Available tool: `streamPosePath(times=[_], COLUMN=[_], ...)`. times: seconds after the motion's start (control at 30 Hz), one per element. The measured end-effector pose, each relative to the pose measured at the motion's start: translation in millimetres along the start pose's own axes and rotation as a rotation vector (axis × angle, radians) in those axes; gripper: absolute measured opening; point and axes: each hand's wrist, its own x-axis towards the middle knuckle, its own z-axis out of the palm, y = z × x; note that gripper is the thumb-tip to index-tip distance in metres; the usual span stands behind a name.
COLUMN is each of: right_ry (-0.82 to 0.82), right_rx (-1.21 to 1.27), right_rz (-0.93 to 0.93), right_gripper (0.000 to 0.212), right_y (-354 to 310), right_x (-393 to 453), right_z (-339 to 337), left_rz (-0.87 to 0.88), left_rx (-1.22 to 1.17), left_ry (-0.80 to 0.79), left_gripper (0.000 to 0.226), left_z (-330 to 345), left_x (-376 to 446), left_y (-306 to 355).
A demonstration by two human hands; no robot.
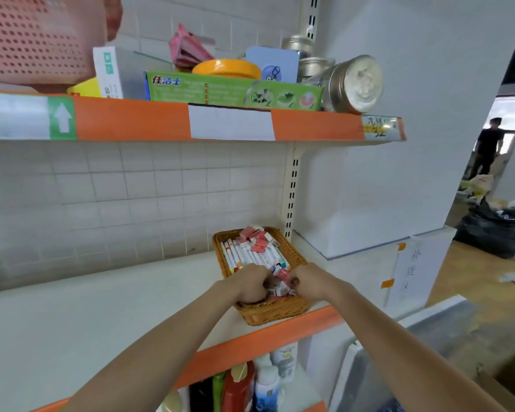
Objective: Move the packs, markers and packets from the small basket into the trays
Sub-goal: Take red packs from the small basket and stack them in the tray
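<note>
A small brown wicker basket (292, 310) stands at the right end of the middle shelf. White markers (250, 254) lie side by side in it, and small red and white packs (256, 237) are heaped at its far end. Both hands reach into its near end. My left hand (249, 282) is curled over red and white packs there. My right hand (306, 281) pinches a red pack (281, 275) between the two hands. What lies under my fingers is hidden. No tray is in view.
The white middle shelf (101, 310) stretches left of the basket. The shelf above carries a green toothpaste box (232, 90), tins (354, 84) and a pink perforated basket (33, 40). Bottles (244, 388) stand on the shelf below. A person (488, 147) stands far right.
</note>
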Motion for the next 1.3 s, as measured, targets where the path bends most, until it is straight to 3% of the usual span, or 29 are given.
streamPosePath(times=[0.13,0.27,0.33,0.4,0.57,0.73,0.9,1.3], right_ry=[-0.036,-0.059,-0.049,0.000,0.229,0.376,0.385,0.321], right_rx=[-0.032,-0.061,-0.071,-0.038,0.068,0.104,0.119,0.149], right_rz=[-0.024,-0.034,-0.032,-0.041,-0.047,-0.112,-0.299,-0.547], right_gripper=[0.021,0.032,0.018,0.004,0.012,0.023,0.027,0.029], right_y=[4,2,1,1,0,-21,-64,-213], right_x=[13,19,20,20,13,4,1,-30], right_z=[-3,0,1,2,1,4,18,56], left_rz=[0.062,0.099,0.124,0.135,0.118,-0.016,-0.189,-0.403], left_rx=[-0.015,-0.017,0.007,0.038,0.006,-0.079,-0.137,-0.077], left_ry=[-0.032,-0.017,-0.001,0.040,0.279,0.474,0.649,0.655], left_gripper=[0.040,0.028,0.027,0.024,0.024,0.027,0.020,0.021], left_z=[-1,1,2,2,-5,-8,-3,-6], left_x=[8,13,12,11,1,-32,-77,-230], left_y=[-2,-8,-10,-11,-17,-29,-49,-116])
